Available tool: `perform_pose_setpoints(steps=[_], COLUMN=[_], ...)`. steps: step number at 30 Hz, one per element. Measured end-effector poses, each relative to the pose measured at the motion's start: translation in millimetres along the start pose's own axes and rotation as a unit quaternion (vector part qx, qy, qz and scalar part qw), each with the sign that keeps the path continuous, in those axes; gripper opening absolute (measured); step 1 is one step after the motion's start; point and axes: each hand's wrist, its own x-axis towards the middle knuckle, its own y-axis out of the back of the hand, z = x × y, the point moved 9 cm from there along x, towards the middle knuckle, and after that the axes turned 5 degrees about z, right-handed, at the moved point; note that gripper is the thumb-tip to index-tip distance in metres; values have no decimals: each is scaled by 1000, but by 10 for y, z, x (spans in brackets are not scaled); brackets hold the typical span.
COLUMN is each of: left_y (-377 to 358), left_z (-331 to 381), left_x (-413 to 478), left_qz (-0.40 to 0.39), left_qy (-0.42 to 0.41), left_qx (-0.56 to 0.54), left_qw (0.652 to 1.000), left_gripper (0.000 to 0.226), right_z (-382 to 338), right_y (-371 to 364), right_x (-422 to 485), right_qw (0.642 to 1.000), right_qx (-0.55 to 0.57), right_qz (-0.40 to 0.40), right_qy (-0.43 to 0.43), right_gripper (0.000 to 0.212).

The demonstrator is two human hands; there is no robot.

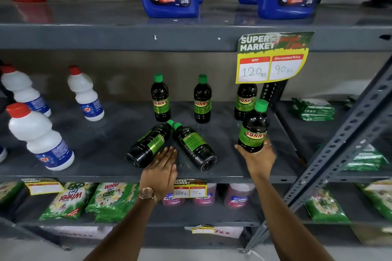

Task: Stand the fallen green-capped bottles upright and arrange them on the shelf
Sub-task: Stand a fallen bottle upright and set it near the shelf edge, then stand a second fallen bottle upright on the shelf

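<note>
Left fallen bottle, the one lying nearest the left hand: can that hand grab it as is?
Probably yes. The left hand is open, fingers at the side of the left fallen bottle, nothing between them. The second fallen bottle lies just right, apart.

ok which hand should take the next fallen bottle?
Left. The left hand is open and rests against the nearer fallen bottle; the second fallen bottle lies beside it. The right hand is occupied gripping an upright bottle.

Pretty dim, flat overhead light, soft glare on the grey shelf (84, 146), fisheye bending, mushy edges.
</note>
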Motion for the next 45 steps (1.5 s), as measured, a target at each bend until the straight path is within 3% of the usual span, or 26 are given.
perform_pose_setpoints(steps=[3,8,23,27,31,34,37,39,43,45], left_y=[-5,-46,-67,-17,239,624,799,742,399,295], left_z=[-5,-25,-10,-10,32,-211,-760,-1168,-1639,-1667], left_x=[4,7,13,-31,-186,-235,-121,-43,67,100], left_qz=[2,-5,-22,-33,-25,37,83,74,-30,-54], left_qy=[6,13,11,25,-32,-64,-11,42,100,85], left_qx=[-2,2,-12,-69,-178,-199,-195,-179,-172,-166], left_qw=[1000,1000,1000,997,983,977,977,980,980,981], left_gripper=[51,51,55,58,53,48,45,44,43,46], right_z=[59,156,222,186,115,-284,-893,-1187,-1216,-1124], right_y=[213,495,475,466,553,522,54,-363,-1082,-1249], right_x=[-170,-434,-514,-523,-762,-1279,-1586,-1484,-995,-879], right_qw=[1000,1000,999,999,997,998,983,966,907,864], right_qx=[-18,-15,-39,-33,19,-30,-64,-128,-286,-338], right_qz=[4,19,4,4,26,47,-43,-117,-303,-372], right_qy=[8,2,-18,-23,-70,21,165,192,58,2], right_gripper=[65,89,99,100,125,111,92,89,98,86])
